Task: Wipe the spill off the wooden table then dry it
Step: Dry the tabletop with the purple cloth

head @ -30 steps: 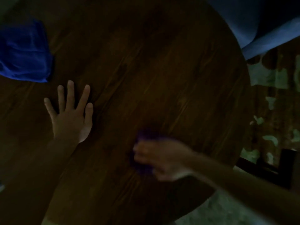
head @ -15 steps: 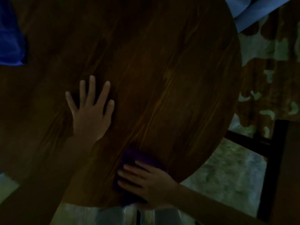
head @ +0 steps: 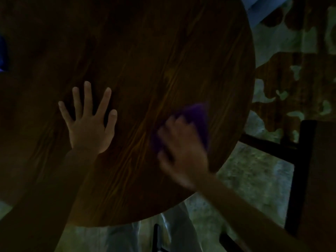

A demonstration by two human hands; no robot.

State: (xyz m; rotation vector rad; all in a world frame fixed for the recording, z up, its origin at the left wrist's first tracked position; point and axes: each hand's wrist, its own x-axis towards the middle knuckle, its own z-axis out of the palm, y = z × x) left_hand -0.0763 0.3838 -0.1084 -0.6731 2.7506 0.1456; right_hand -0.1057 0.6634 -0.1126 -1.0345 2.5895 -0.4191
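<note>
Left hand [head: 89,124]: flat on the wooden table [head: 145,60], palm down, fingers fully spread, holding nothing. Right hand [head: 181,148]: motion-blurred, fingers laid out straight over the purple cloth [head: 198,115], pressing it onto the tabletop. Cloth sits near the table's right edge, its far corner poking out past the fingertips. Round top, dark streaky grain, dim light. Black chair frame [head: 298,160] beside the table on the right.

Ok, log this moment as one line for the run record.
phase: wipe | left hand: flat on wooden table | right hand: presses purple cloth near table's right edge, motion-blurred | spill: not discernible
</note>
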